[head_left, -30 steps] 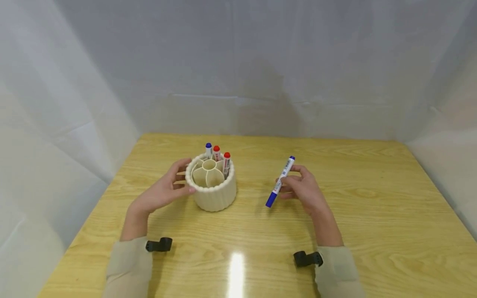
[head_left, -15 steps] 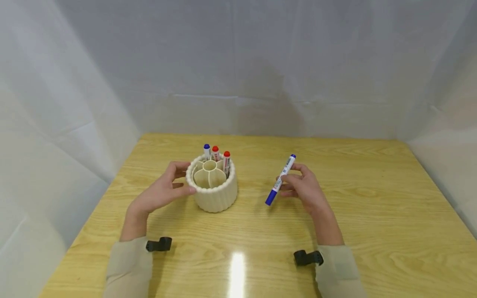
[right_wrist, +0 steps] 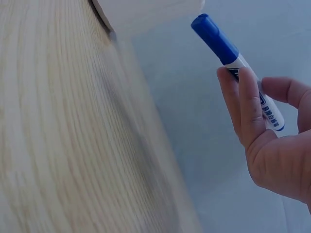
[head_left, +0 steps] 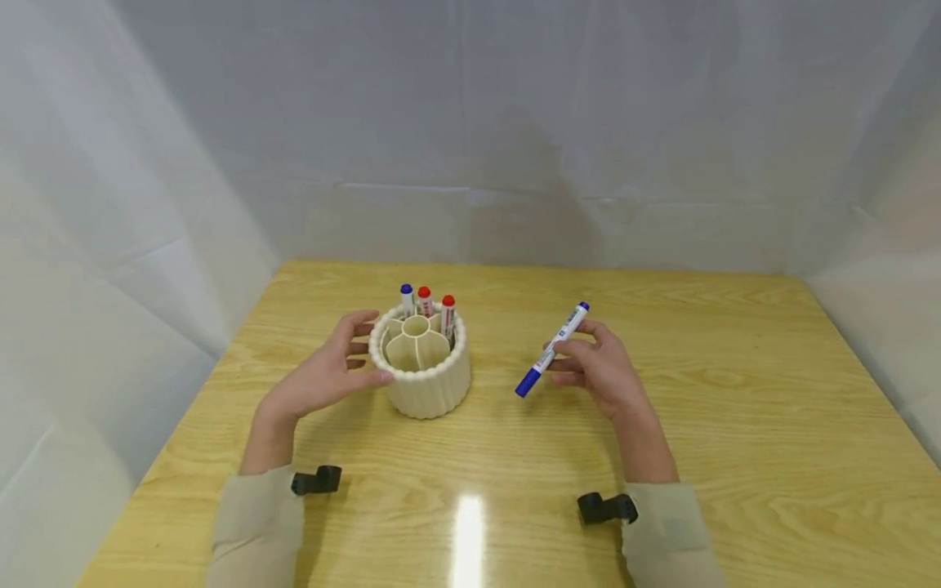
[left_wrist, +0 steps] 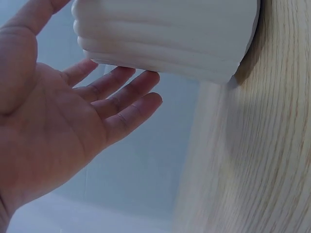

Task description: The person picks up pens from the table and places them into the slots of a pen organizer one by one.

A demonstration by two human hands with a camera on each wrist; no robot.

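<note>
Nearest me, two sleeves, each with a black clip (head_left: 314, 480) at the wrist, both cut off by the bottom edge. My left hand (head_left: 321, 377) lies with fingers straight against the holder's (head_left: 426, 384) ribbed side, thumb at the rim; the wrist view crops the holder's top, so its insides are hidden there. My right hand (head_left: 599, 369) pinches one blue-capped marker (head_left: 551, 349) off the worktop (head_left: 735, 425), tilted, cap end low and pointing toward the holder, well apart from it. The label print is too small to read. Further back, three markers stand in the holder's far compartments: one blue (head_left: 407, 298), two red (head_left: 424, 300); their barrels are hidden behind the dividers.
</note>
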